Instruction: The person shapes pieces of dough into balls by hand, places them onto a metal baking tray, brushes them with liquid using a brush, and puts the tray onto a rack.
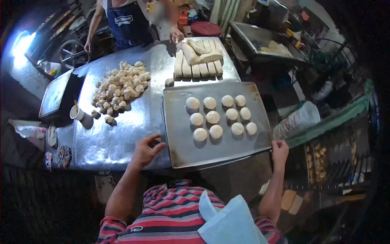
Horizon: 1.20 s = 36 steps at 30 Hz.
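Observation:
A metal baking tray [219,152] lies on the near right part of the table, bearing several smooth round dough balls [212,117] in rows. My right hand [279,152] is closed at the tray's front right corner, fingers pinching its rim. Just off the tray's left edge, my left hand [148,149] hovers with fingers curved and apart, holding nothing. To the left, a heap of small rough dough pieces [122,85] sits on the metal table [109,144]. Long dough strips [197,70] lie side by side behind the tray, with thicker folded dough on top.
Across the table a person in a dark apron [126,24] has one hand at the dough strips. A white cup [76,112] stands near the heap. At the left is a dark box [57,95]; right are a metal basin [260,42], a white bucket [298,118] and a rack [333,158].

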Available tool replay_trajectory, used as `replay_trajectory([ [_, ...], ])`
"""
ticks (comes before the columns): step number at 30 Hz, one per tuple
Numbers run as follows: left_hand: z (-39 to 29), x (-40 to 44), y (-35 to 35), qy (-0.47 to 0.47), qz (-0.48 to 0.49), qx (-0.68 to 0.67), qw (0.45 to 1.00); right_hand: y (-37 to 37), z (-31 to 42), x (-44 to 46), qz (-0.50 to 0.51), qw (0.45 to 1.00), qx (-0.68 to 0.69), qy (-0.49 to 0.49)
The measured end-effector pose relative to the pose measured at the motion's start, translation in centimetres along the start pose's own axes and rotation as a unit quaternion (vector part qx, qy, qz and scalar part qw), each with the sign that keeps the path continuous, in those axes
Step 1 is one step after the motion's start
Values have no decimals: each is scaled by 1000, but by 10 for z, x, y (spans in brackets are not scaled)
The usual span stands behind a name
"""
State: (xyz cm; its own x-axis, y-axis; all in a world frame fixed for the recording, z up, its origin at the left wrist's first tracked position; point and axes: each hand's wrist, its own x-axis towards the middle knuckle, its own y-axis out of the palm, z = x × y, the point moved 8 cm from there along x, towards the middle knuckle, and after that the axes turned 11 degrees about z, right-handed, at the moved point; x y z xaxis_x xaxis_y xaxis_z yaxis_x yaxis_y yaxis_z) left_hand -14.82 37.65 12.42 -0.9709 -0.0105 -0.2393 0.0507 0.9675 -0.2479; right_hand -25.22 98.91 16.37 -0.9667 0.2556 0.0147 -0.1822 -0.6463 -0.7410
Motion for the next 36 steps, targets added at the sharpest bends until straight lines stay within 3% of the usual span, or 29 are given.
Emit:
replay_trajectory([
  [1, -7, 2, 14, -27, 21, -22, 999, 2, 5, -1, 1, 1000, 10, -12],
  [7, -18, -17, 8, -103, -85, 6, 991, 20, 8, -29, 69, 994, 79, 13],
  [10, -2, -52, 20, -54, -7, -310, 949, 39, -23, -31, 103, 955, 275, 40],
  [12, -21, -73, 36, -2, 23, -352, 936, 50, -33, -28, 144, 891, 425, 72],
  [15, -11, -115, 32, 40, 26, -377, 925, 28, 45, -50, 292, 857, 421, 52],
  [20, -45, -220, -21, 151, -77, -391, 905, 77, 144, -55, 328, 750, 544, -185],
  [23, -4, -285, -58, 253, -159, -402, 865, 156, 246, -60, 370, 637, 605, -301],
  [26, 99, -330, -100, 417, -228, -385, 791, 281, 374, -70, 411, 669, 485, -386],
  [28, 174, -368, -118, 514, -270, -313, 751, 326, 423, -121, 546, 517, 533, -389],
  [30, 205, -447, -134, 460, -407, -79, 785, 331, 496, -239, 672, 430, 528, -290],
  [31, 220, -486, -146, 334, -478, 64, 810, 324, 520, -297, 675, 535, 454, -229],
  [32, 181, -521, -157, 382, -499, -138, 765, 338, 520, -323, 684, 567, 424, -175],
  [33, 141, -552, -164, 374, -525, -215, 734, 356, 517, -345, 692, 594, 391, -122],
  [34, 99, -582, -168, 369, -550, -289, 692, 368, 513, -366, 699, 587, 387, -129],
  [35, 84, -613, -178, 319, -596, -246, 694, 370, 510, -382, 679, 599, 343, -250],
  [36, 66, -638, -186, 265, -639, -205, 692, 388, 499, -387, 705, 591, 335, -203],
])
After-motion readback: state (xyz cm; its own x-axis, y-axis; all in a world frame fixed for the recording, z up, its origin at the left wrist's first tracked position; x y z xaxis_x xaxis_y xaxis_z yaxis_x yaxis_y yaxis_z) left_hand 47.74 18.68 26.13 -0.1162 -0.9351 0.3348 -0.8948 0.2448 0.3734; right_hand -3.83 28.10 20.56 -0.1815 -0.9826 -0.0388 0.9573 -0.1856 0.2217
